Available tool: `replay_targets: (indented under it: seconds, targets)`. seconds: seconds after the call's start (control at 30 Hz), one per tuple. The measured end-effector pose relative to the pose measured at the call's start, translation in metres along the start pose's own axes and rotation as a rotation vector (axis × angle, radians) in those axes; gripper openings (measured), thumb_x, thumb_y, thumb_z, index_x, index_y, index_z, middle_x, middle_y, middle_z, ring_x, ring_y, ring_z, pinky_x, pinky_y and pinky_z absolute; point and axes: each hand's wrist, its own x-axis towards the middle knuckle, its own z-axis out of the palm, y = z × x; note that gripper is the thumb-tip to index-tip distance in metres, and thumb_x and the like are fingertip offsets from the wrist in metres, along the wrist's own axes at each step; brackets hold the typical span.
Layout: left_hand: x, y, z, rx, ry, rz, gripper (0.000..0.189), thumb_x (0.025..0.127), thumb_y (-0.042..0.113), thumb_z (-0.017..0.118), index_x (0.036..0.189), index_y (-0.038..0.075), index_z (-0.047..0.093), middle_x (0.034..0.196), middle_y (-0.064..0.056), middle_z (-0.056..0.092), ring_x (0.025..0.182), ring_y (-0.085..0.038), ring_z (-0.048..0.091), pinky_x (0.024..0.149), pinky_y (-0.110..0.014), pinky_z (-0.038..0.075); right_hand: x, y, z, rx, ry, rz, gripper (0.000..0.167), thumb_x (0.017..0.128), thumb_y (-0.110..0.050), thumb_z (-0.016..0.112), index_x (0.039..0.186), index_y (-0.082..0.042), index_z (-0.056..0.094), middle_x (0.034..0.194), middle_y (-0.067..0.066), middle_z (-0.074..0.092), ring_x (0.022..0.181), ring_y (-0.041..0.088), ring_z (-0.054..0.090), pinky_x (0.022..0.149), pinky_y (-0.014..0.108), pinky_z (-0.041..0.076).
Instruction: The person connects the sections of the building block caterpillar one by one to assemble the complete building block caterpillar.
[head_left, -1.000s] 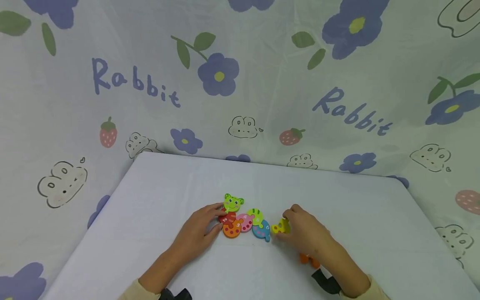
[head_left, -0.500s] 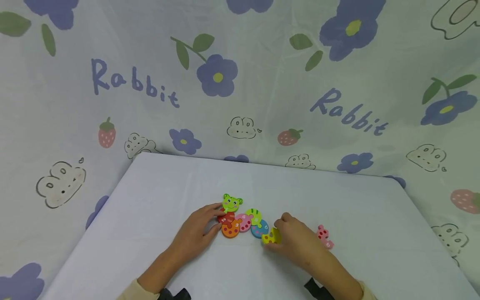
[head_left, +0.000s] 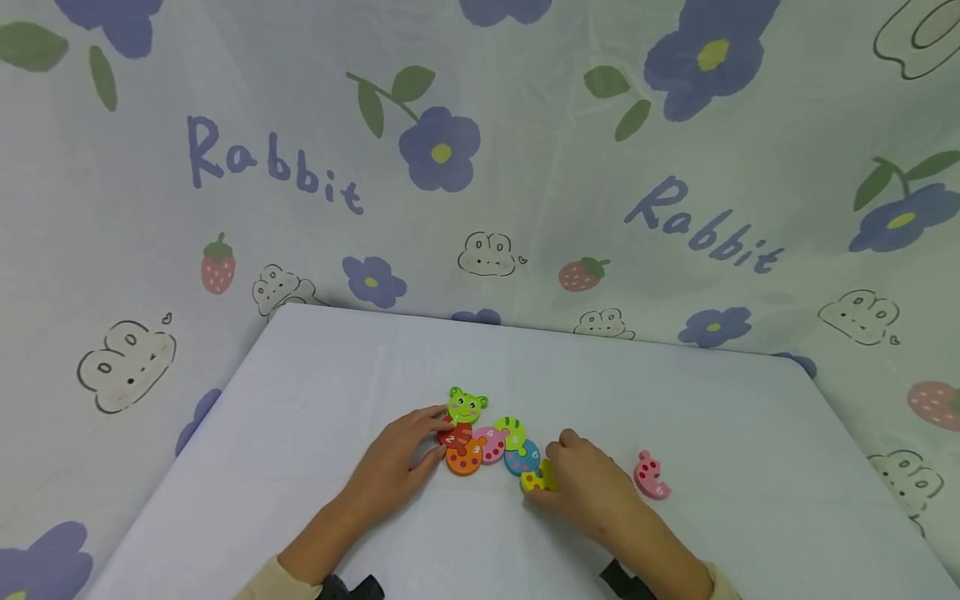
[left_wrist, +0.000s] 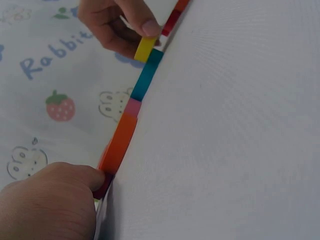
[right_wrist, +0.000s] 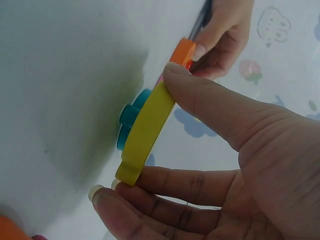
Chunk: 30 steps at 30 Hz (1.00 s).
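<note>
A caterpillar puzzle lies on the white table. Its green face piece (head_left: 467,407) leads to a red piece (head_left: 454,435) marked 2, an orange piece (head_left: 463,458), a pink piece (head_left: 491,446), a lime-green piece (head_left: 512,432) and a blue piece (head_left: 522,458). My left hand (head_left: 397,458) holds the red piece between thumb and fingers. With thumb and fingertips, my right hand (head_left: 592,487) pinches a yellow puzzle piece (right_wrist: 147,132) at the blue piece's lower edge. In the right wrist view the yellow piece is tilted above the blue one; my right fingers partly cover it from the head view.
A loose pink puzzle piece (head_left: 650,478) lies right of my right hand. An orange piece (right_wrist: 10,230) shows at the corner of the right wrist view. Behind the white table (head_left: 360,350) hangs a curtain (head_left: 525,167) printed with flowers and rabbits.
My right hand has carried the yellow piece left and down to the blue piece's lower end. The loose pink piece has come into sight. My left hand stays in place.
</note>
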Motion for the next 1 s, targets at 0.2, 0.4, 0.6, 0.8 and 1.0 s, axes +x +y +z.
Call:
replay_targets:
  seconds: [0.2,0.4,0.6,0.8,1.0]
  targets:
    - [0.000,-0.001,0.001,-0.002,0.004,0.002,0.039,0.096,0.021,0.079,0.134,0.021,0.068,0.152,0.005,0.055,0.140,-0.018,0.051,0.114,-0.046,0.045,0.002,-0.004,0.005,-0.049,0.010,0.012,0.065,0.069,-0.052,0.095,0.105,-0.003,0.074,0.094,0.008,0.061,0.081,0.018,0.057,0.073,0.033,0.062]
    - [0.000,0.000,0.001,-0.002,0.001,0.001,0.040,0.096,0.021,0.078,0.134,0.022,0.068,0.153,0.005,0.055,0.141,-0.017,0.051,0.114,-0.046,0.045,0.003,-0.003,0.009,-0.068,0.017,0.019,0.068,0.068,-0.053,0.095,0.108,-0.003,0.074,0.096,0.008,0.062,0.088,0.021,0.060,0.075,0.034,0.063]
    - [0.000,0.001,0.000,0.001,-0.007,-0.008,0.039,0.097,0.021,0.078,0.134,0.021,0.067,0.153,0.005,0.055,0.141,-0.017,0.051,0.114,-0.045,0.045,0.000,0.001,0.004,-0.027,-0.016,0.014,0.065,0.070,-0.052,0.095,0.107,-0.003,0.074,0.097,0.007,0.063,0.086,0.021,0.058,0.077,0.036,0.061]
    - [0.001,0.001,0.002,0.001,-0.010,-0.015,0.040,0.096,0.021,0.078,0.134,0.021,0.067,0.153,0.005,0.055,0.141,-0.018,0.051,0.115,-0.046,0.045,-0.007,0.017,-0.002,0.042,-0.026,-0.031,0.057,0.073,-0.046,0.094,0.108,-0.005,0.075,0.097,0.002,0.065,0.085,0.018,0.061,0.084,0.040,0.061]
    - [0.001,0.001,0.002,-0.001,-0.004,-0.016,0.040,0.096,0.020,0.079,0.134,0.021,0.067,0.152,0.005,0.055,0.141,-0.018,0.051,0.114,-0.047,0.045,-0.020,0.036,-0.015,0.151,-0.004,-0.050,0.056,0.078,-0.037,0.093,0.121,-0.006,0.074,0.111,0.000,0.069,0.093,0.016,0.065,0.086,0.041,0.060]
